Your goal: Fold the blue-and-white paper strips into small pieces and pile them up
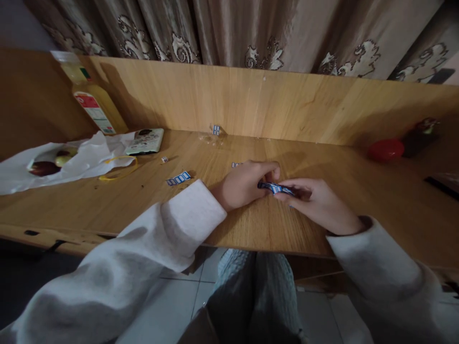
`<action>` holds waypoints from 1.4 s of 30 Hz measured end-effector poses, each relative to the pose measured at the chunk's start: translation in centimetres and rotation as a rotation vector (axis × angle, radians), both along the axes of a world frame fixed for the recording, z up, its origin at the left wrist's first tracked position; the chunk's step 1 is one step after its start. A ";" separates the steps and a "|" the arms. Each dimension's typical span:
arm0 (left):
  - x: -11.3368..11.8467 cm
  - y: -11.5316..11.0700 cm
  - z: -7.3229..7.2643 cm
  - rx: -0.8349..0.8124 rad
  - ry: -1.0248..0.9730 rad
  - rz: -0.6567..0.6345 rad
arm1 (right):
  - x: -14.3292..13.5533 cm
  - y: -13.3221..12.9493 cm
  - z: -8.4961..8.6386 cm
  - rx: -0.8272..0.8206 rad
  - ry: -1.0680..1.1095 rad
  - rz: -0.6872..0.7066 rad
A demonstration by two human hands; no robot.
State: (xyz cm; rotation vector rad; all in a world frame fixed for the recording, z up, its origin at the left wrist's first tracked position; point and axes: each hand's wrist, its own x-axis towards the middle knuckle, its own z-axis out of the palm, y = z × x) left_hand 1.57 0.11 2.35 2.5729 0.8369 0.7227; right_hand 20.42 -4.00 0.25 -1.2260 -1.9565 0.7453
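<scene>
Between my hands, above the desk, is a small dark strip (276, 188) printed with blue and white rectangles. My right hand (319, 200) pinches its right part between thumb and fingers. My left hand (247, 184) is closed at the strip's left end, its fingertips partly hidden behind the hand. A similar blue and white piece (178, 178) lies on the desk left of my left hand. Another flat piece (234, 165) shows just behind that hand, mostly covered by it. One more small blue and white piece (215, 130) stands near the back panel.
On the left are a bottle of yellow liquid (95, 102), a white plastic bag (86, 155) with fruit, a packet (147, 141), a yellow loop (120, 174) and a tiny cube (164, 159). A red round object (386, 151) sits at right. A wooden panel (229, 100) bounds the desk's back.
</scene>
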 end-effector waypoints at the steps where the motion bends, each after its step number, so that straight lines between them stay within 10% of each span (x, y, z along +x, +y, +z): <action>1: 0.0 0.0 0.1 0.015 0.013 0.006 | 0.0 0.1 0.0 0.023 -0.011 -0.020; 17: 0.1 -1.2 0.7 0.285 0.303 -0.007 | 0.2 0.0 -0.2 0.028 -0.033 0.007; 29: -0.5 -0.9 0.9 0.081 0.082 -0.057 | 0.1 0.1 -0.3 0.118 -0.115 -0.059; 36: -5.5 3.3 2.5 0.115 -0.035 0.414 | 2.1 0.8 0.0 0.085 -0.196 -0.061; 42: -6.1 5.1 0.6 0.092 0.220 0.473 | 2.5 0.8 -0.7 0.041 -0.254 -0.113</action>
